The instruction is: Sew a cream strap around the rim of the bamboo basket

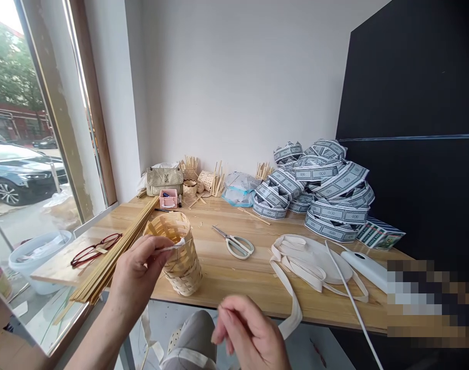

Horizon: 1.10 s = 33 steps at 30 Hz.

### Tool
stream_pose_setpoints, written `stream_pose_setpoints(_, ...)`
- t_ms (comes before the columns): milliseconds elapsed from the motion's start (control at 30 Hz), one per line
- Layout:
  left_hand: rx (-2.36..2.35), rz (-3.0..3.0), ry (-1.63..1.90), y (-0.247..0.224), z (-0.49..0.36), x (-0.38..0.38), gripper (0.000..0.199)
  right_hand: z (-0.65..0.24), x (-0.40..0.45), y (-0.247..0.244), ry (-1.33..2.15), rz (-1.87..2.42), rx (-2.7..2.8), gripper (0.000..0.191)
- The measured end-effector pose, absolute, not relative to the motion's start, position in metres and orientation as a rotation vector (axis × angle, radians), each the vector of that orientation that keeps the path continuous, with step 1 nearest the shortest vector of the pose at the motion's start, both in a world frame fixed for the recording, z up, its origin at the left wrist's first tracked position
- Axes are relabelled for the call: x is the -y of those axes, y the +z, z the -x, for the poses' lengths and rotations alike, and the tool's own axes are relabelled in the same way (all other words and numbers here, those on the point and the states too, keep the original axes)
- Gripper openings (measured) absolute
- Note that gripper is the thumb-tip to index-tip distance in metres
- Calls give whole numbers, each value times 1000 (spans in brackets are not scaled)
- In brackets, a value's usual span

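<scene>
In front of the woven bamboo basket, near its rim, my left hand pinches a thin white strip between thumb and fingers. The basket stands upright at the table's front edge, its upper part loosely woven. Lower and to the right, my right hand is raised before the table edge with its fingers curled together; whatever they may hold is too small to make out. White cloth tape runs from a flat coil down over the edge. Scissors lie right of the basket.
Bamboo strips and red glasses lie at the left. A handbag, a pink box and small baskets stand at the back. Patterned bands are piled at the right, behind a white rod.
</scene>
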<state>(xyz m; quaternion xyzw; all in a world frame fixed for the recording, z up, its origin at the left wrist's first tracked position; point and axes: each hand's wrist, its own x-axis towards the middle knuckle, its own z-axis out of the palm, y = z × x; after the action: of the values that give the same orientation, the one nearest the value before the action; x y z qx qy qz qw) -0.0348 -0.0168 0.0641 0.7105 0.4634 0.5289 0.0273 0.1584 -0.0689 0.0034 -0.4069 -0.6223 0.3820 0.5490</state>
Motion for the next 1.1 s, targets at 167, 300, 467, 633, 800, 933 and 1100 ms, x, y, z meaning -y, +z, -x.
stream_pose_setpoints(167,-1394,-2137,1664,64,33,15,10,-120,44,41,409,844,1640,21)
stream_pose_setpoints(300,-1376,-2114,1680,65,33,16,9,-108,31,45,286,833,1673,20)
stream_pose_setpoints(467,-1374,-2120,1669,65,34,19,9,-107,28,44,228,863,1659,19)
stream_pose_setpoints(633,-1372,-2137,1678,63,33,21,8,-108,31,45,220,882,1680,20)
stream_pose_setpoints(800,-1364,-2139,1677,64,32,22,10,-108,32,46,214,894,1687,21)
stream_pose_setpoints(933,-1371,-2143,1674,67,31,23,9,-108,31,45,218,899,1688,21)
stream_pose_setpoints(1100,-1374,-2129,1704,66,30,23,7,-105,29,44,231,896,1666,21)
